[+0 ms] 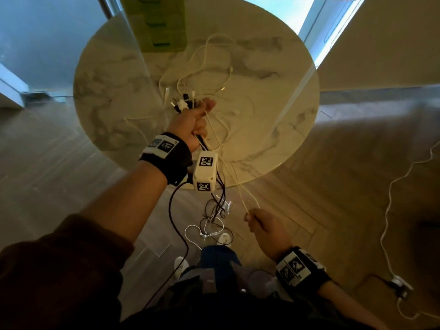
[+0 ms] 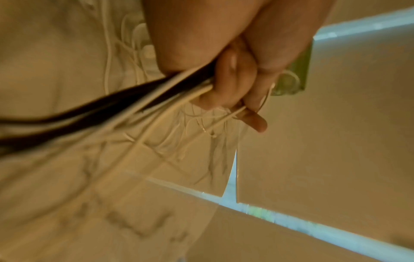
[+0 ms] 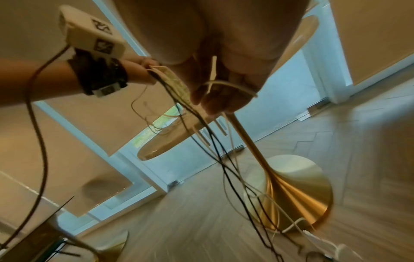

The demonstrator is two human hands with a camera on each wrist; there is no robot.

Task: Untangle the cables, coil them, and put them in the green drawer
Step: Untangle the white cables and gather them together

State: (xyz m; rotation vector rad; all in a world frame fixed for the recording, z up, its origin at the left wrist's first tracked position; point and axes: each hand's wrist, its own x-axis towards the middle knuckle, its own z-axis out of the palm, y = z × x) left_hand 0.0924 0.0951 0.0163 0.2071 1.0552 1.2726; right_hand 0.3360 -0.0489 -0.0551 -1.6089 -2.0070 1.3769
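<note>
1. My left hand (image 1: 190, 126) is fisted round a bundle (image 1: 184, 103) of white and black cables, held over the near part of the tabletop (image 1: 281, 75). The plug ends stick out above the fist.
2. My right hand (image 1: 266, 228) is off the near edge, over the floor (image 1: 333, 186). Its fingers pinch one white cable (image 1: 234, 177), which runs taut up to the bundle.
3. Step in hand, as I judge it: untangling. One strand is being drawn free. No coil is made yet.
4. More white cable (image 1: 209, 58) sprawls in loops across the middle of the tabletop. Black and white tails (image 1: 215, 210) hang from my left hand to the floor, knotted together low down.
5. Green drawer unit (image 1: 162, 22) stands at the far edge. I cannot tell whether a drawer is open.
6. Next move calls for following the pinched strand to wherever it snags, with the left grip eased enough to let it slide.
7. In the way: the hanging knot by my shoes (image 1: 225, 238). Another white lead (image 1: 390, 206) trails over the floor to my right, apart from the bundle.
</note>
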